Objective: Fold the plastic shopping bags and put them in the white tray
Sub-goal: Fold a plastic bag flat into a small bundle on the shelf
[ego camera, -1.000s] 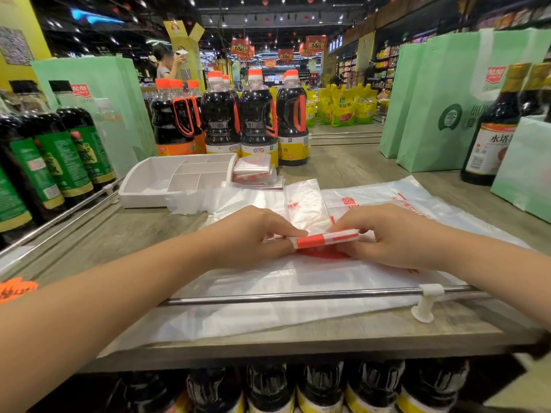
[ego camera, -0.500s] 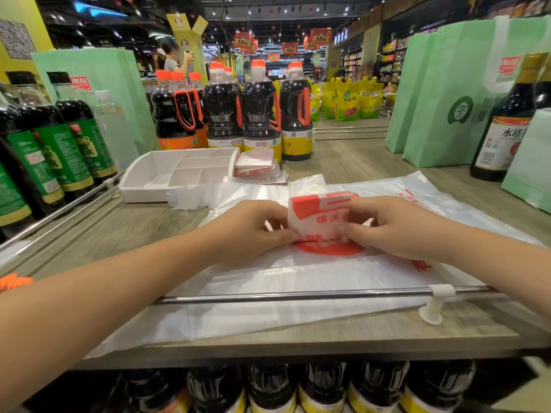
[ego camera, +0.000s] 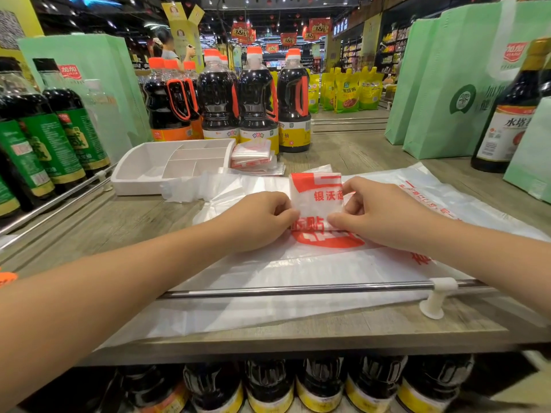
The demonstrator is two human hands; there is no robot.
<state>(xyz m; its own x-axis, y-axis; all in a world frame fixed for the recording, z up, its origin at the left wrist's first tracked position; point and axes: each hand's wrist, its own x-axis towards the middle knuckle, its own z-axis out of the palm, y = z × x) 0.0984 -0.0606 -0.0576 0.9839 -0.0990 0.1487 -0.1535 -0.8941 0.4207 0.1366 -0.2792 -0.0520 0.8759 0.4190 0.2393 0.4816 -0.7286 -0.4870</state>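
Head view shows my left hand [ego camera: 262, 220] and right hand [ego camera: 377, 214] pinching the folded bag [ego camera: 316, 201] by its lower corners, fingers closed tight on the plastic — a second ago it was only a thin red-edged strip under my thumbs, and now it stands flipped up into a squat packet with its red print facing me. It sits on the flat bags [ego camera: 298, 272] on the shelf [ego camera: 328, 338], well apart from the tray [ego camera: 143, 171]. I judge the folding nearly done — pressing it flat and carrying it left to the tray, beside the stack [ego camera: 253, 158], remains.
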